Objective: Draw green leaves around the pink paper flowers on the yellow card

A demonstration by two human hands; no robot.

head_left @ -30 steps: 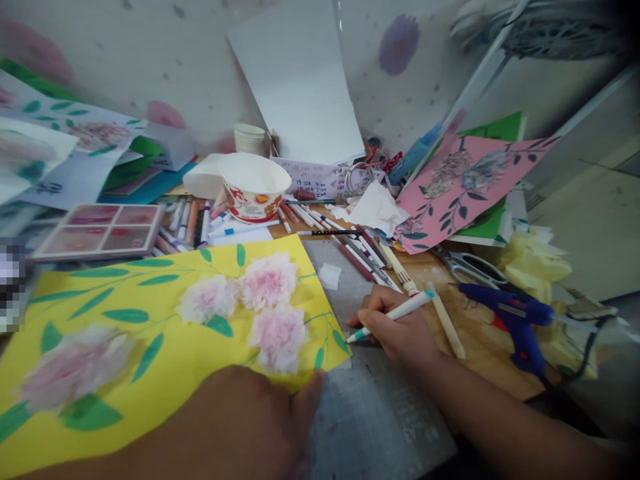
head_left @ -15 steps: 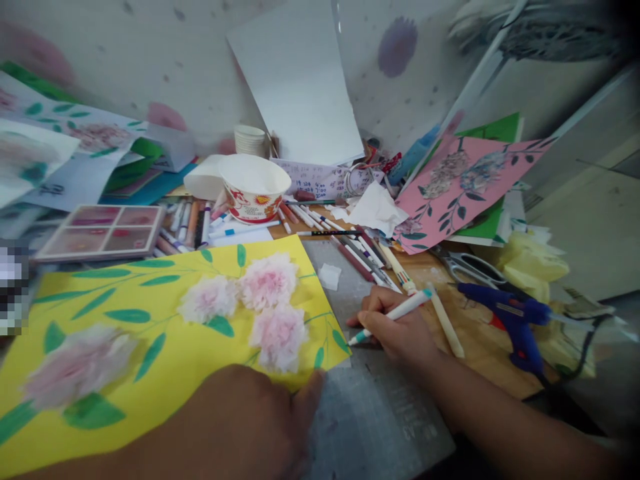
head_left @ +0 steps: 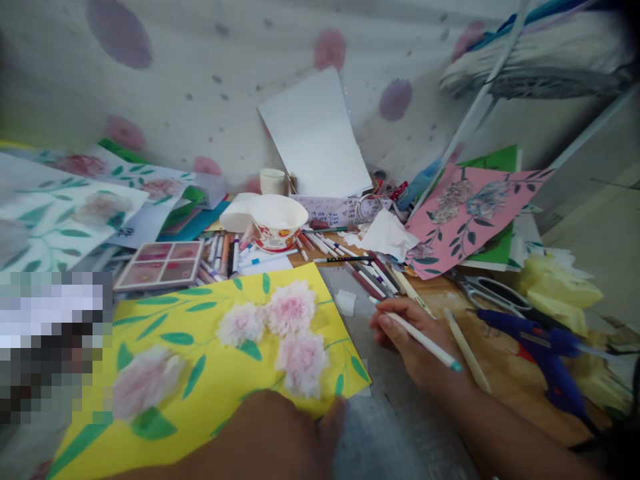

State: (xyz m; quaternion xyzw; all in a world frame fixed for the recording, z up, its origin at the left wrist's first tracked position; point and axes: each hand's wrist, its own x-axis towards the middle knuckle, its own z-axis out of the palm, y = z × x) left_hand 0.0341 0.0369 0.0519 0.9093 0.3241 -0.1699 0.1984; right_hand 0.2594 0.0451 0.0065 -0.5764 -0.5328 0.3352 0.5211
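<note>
A yellow sheet lies in front of me, bearing fluffy pink-white paper flowers and green drawn leaves. My left hand rests over its near edge, index finger stretched out at the lower right corner; the other fingers are mostly hidden. To the right of the sheet, my right hand grips a white marker between thumb and fingers. The marker's teal end points down to the right, and its other end points up to the left, apart from the paper.
A grey cutting mat lies beneath. Behind are a paper bowl, a palette box and many markers. A blue glue gun, scissors and a pink flower sheet are at right. Someone's blurred-out form appears at left.
My right hand has lifted the marker off the sheet's right corner and tilted it the other way, teal end now lower. My left hand stays on the sheet. The view has shifted.
</note>
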